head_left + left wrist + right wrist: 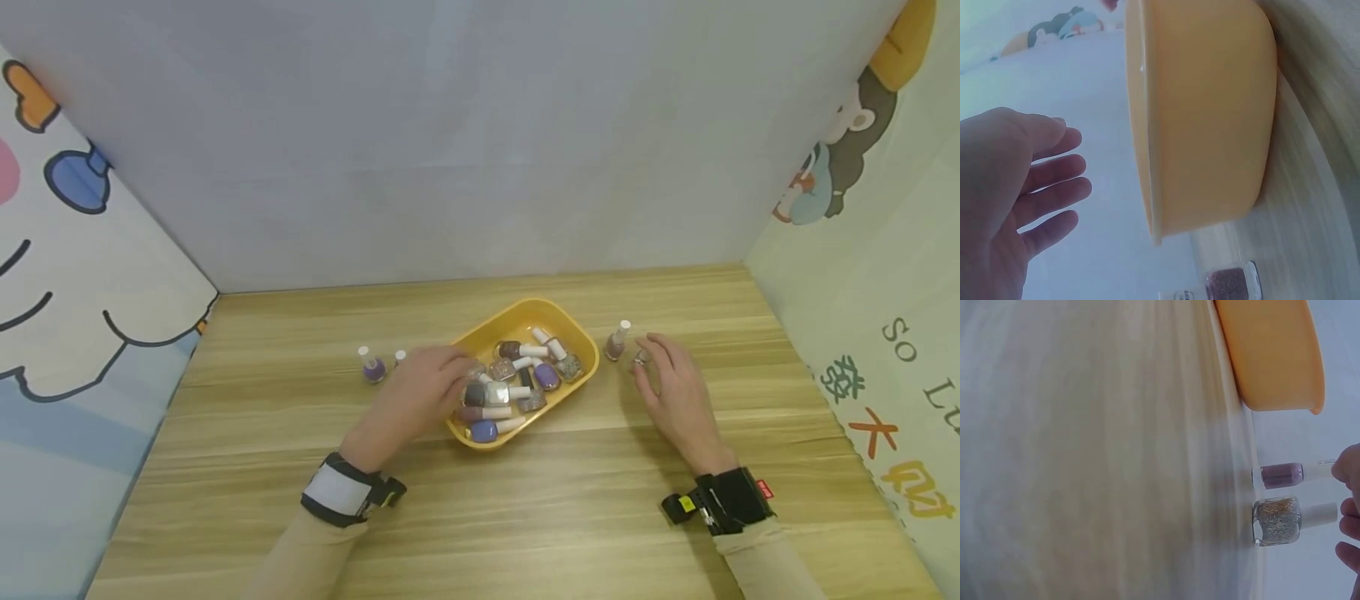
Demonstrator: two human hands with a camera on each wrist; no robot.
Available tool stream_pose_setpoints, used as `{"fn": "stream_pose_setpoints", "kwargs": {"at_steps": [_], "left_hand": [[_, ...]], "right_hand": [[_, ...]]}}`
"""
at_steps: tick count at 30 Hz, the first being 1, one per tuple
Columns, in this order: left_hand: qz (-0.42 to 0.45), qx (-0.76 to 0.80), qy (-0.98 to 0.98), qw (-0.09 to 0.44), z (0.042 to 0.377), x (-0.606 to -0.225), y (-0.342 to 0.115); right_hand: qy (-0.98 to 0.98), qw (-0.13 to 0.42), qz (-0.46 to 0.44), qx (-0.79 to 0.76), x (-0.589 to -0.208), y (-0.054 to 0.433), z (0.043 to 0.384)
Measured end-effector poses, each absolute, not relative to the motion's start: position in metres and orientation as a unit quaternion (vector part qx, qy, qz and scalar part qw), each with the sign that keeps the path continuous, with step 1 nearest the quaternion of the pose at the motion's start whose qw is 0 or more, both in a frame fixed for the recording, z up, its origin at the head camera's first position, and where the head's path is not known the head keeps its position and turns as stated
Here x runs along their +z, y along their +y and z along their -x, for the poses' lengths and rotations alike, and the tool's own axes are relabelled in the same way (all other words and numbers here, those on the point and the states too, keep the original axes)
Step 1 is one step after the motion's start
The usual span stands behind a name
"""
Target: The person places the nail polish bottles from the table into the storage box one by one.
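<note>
My left hand (420, 396) is over the left end of a yellow plastic basket (581, 329) filled with nail polish bottles. In the left wrist view its fingers are loosely bent, with nothing visible between them. To the right of the basket, my right hand (675, 396) is around the cap end of a glitter nail polish bottle (1277, 520). That bottle stands upright on the table, and a small gap shows between its white cap and the fingertips. Close beside it stands a mauve nail polish bottle (615, 343), also upright.
Left of the basket stands a purple nail polish bottle (373, 369). Another bottle's white cap (401, 357) shows next to it, mostly hidden by the left hand. The wood-grain table (510, 517) meets a pale back wall (480, 192) and printed side panels.
</note>
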State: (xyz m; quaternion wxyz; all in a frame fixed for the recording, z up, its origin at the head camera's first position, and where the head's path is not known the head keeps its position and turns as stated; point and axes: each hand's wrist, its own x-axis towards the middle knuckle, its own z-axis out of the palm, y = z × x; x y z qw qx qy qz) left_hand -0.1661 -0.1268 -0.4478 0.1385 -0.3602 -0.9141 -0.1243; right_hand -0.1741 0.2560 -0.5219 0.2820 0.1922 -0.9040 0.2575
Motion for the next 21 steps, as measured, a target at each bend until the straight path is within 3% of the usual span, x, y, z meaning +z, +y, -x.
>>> {"fn": "stream_pose_setpoints", "kwargs": {"at_steps": [21], "left_hand": [[0.305, -0.193, -0.899, 0.248, 0.139, -0.468, -0.170]], "right_hand": [[-0.910, 0.277, -0.183, 0.248, -0.522, 0.253, 0.173]]}}
